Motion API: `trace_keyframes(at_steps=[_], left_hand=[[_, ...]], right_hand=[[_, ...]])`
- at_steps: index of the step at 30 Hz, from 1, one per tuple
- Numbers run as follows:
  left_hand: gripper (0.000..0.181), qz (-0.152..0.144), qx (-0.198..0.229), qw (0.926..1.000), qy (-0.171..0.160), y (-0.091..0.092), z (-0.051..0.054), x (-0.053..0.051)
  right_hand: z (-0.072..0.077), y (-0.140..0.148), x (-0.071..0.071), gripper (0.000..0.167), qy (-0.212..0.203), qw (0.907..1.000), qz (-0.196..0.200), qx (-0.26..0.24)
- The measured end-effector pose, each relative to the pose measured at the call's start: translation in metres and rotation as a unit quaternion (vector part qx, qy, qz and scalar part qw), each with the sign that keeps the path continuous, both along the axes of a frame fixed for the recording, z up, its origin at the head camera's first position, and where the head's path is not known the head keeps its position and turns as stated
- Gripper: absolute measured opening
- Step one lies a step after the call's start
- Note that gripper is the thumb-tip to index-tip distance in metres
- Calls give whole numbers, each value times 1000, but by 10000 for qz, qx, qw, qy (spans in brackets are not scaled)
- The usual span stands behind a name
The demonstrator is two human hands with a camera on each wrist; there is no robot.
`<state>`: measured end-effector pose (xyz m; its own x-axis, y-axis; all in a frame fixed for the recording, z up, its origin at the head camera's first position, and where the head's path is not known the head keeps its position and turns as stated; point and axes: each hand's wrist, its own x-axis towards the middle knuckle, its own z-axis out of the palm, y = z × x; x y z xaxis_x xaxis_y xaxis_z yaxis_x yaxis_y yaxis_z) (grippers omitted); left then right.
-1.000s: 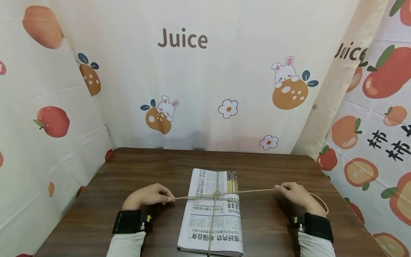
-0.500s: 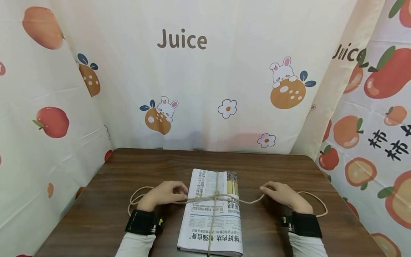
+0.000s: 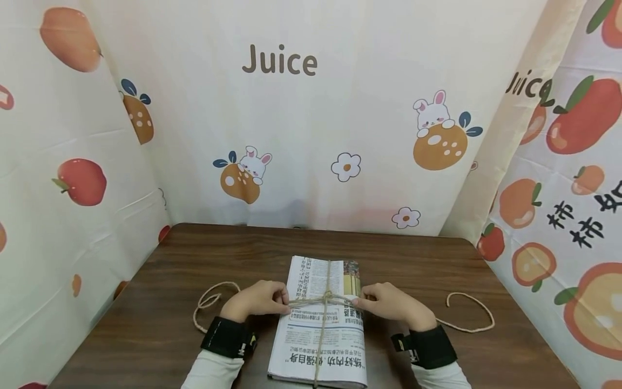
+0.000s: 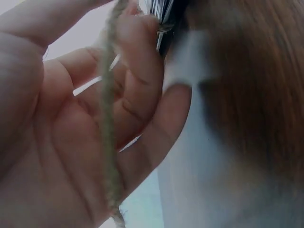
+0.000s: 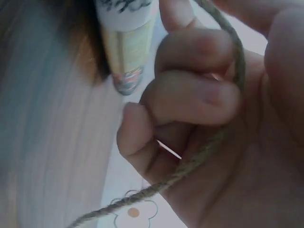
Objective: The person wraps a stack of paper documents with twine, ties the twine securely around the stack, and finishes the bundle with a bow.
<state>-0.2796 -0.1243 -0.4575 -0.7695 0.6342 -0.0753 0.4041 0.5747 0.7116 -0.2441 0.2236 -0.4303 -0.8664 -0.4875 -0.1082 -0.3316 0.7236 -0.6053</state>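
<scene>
A folded stack of newspapers (image 3: 340, 337) lies on the table, bound lengthwise and crosswise with twine (image 3: 323, 329). The strands meet at a knot (image 3: 328, 295) on top. At the stack's left edge, my left hand (image 3: 257, 300) pinches one twine end close to the paper; in the left wrist view that twine (image 4: 108, 118) runs down across the palm. My right hand (image 3: 396, 305) pinches the other end over the right edge, and the right wrist view has the twine (image 5: 199, 156) curving across the palm beneath curled fingers. Fingertips are partly hidden in both wrist views.
Loose twine tails lie on the brown wooden table (image 3: 233, 246): a looped tail (image 3: 196, 313) left of the left wrist and a curved tail (image 3: 478, 329) at the right. Fruit-printed curtains (image 3: 301, 119) stand behind and beside the table.
Both hands have moved inward along the twine, from well out on either side to the stack's edges. The twine, taut a second ago, slackened, and its tails now lie on the table.
</scene>
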Motion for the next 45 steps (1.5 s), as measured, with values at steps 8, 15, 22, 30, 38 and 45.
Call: trace_keyframes(at_steps=[8, 15, 22, 30, 38, 45], left_hand=[[9, -88, 258, 9995, -131, -3, 2, -4], [13, -51, 503, 9983, -290, -9, -1, -7], [15, -21, 485, 9981, -379, -11, -2, -10], [14, -147, 461, 9978, -450, -12, -2, -9], [14, -135, 452, 9954, -833, -8, 0, -4], [14, -20, 120, 9946, -1031, -10, -2, -2]], right_hand=[[7, 1, 3, 38, 71, 9996, 262, -118], [4, 13, 2, 36, 287, 9996, -6, 48], [0, 22, -2, 36, 263, 9996, -7, 92], [-5, 30, -6, 36, 426, 9988, -209, 106], [-1, 30, 1, 36, -252, 9995, -167, 57], [-4, 18, 3, 37, -666, 9978, 46, 56]])
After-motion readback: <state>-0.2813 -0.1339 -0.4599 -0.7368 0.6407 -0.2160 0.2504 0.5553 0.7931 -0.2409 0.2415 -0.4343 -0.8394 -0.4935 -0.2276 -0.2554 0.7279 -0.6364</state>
